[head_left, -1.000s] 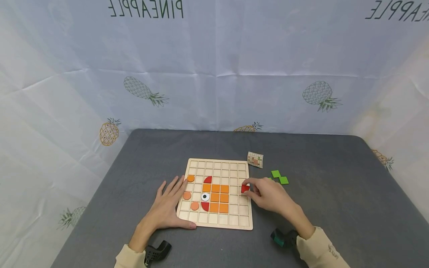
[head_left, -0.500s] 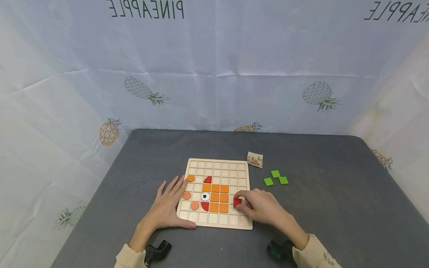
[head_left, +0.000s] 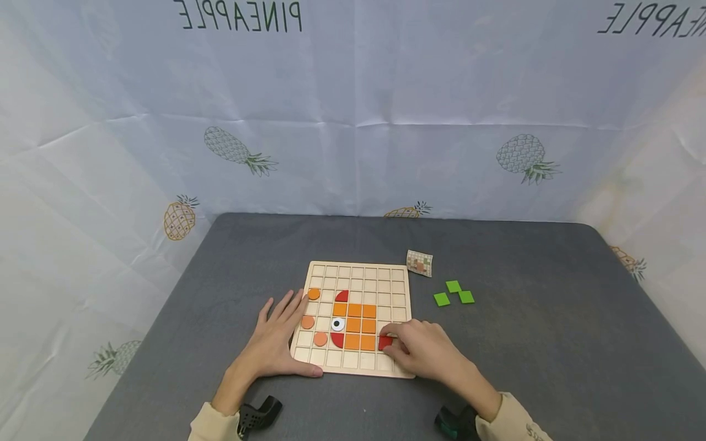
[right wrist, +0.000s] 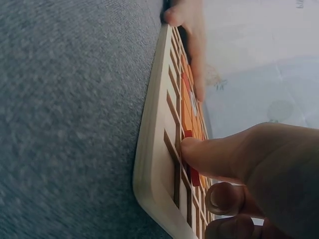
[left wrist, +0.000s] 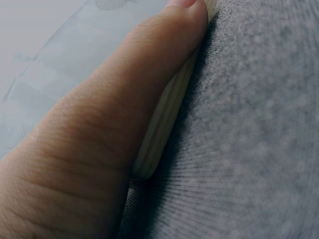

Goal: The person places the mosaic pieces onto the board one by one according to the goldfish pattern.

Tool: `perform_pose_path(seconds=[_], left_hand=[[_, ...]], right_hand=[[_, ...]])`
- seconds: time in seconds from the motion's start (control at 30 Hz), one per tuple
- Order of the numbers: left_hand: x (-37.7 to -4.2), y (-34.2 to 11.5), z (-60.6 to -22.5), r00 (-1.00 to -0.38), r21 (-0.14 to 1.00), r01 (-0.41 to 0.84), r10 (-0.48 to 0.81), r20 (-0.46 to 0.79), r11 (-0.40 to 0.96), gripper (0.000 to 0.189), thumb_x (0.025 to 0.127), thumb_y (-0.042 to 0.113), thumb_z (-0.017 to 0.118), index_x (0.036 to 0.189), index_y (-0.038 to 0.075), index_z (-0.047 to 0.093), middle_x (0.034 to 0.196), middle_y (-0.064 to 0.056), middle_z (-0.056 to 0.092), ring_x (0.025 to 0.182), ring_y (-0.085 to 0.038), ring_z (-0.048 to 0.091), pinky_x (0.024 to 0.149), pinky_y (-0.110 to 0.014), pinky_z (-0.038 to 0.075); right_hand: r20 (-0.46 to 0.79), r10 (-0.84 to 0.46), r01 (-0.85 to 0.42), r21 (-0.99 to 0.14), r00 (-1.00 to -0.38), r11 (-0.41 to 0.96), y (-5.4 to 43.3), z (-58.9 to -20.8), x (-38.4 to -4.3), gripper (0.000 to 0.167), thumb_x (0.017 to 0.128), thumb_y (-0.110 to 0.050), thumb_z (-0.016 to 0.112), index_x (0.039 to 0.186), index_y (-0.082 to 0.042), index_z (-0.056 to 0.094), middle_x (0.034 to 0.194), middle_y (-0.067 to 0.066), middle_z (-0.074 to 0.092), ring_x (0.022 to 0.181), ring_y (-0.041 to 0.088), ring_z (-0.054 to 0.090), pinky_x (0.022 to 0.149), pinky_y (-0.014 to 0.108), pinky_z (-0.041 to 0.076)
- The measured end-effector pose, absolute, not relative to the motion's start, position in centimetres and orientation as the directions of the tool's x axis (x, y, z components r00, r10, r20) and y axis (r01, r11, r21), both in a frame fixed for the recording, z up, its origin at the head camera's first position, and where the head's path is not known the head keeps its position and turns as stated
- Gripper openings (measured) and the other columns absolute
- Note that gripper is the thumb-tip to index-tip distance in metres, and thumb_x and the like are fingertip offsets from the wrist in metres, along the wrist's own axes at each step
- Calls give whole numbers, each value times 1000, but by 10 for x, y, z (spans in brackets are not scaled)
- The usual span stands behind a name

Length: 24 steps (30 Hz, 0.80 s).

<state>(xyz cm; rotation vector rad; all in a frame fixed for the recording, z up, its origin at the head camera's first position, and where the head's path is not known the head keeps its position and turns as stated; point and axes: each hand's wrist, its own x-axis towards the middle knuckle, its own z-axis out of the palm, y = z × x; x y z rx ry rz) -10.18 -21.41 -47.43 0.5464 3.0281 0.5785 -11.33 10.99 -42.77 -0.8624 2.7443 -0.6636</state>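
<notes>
A wooden grid board (head_left: 366, 361) lies on the dark table, holding a patch of several orange square tiles (head_left: 354, 326). Beside the patch are two red quarter-round tiles (head_left: 337, 340) and a white eye disc (head_left: 338, 324). My right hand (head_left: 427, 352) pinches a red square tile (head_left: 385, 343) over a cell right of the lowest orange row. In the right wrist view the thumb is on this red tile (right wrist: 195, 177), which looks slightly tilted. My left hand (head_left: 278, 343) lies spread along the board's left edge, its thumb at the near edge (left wrist: 164, 119).
Three orange-toned discs (head_left: 320, 339) sit on the board's left side, near the left fingers. Three green square tiles (head_left: 453, 286) lie on the table to the right. A small pattern card (head_left: 420, 263) touches or nearly touches the board's far right corner.
My right hand has carried the red square tile leftward and nearer, from the board's right edge to beside the lowest orange row. The left hand stays put.
</notes>
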Motion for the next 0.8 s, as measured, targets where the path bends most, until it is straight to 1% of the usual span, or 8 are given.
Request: perform_pose_path(seconds=[0.3,0.57,0.8], left_hand=[[-102,-215,-475,-939,354,337,341,53,872,142,56,87,75,164,9,23,172,-12,21,159,-38,21,122,-67,10],[-103,-214,-475,-938,354,341,343,59,871,142,56,87,74,164,9,23,172,-12,21,159,-38,21,122,-68,10],[-102,-215,-474,-937,360,343,346,58,868,142,56,85,75,164,9,23,172,-13,21,158,-38,21,122,-68,10]], right_hand=[[-25,-574,-499,-464,-819,732,108,-430,-113,20,91,-20,74,110,-16,78,53,-18,35,46,-2,26,43,20,15],[-24,-572,-491,-485,-820,724,107,-432,-113,17,92,-20,74,109,-18,78,56,-18,39,47,-3,28,43,19,18],[-36,-567,-478,-495,-823,726,107,-432,-114,20,92,-22,75,111,-18,78,57,-17,40,48,-3,29,44,19,19]])
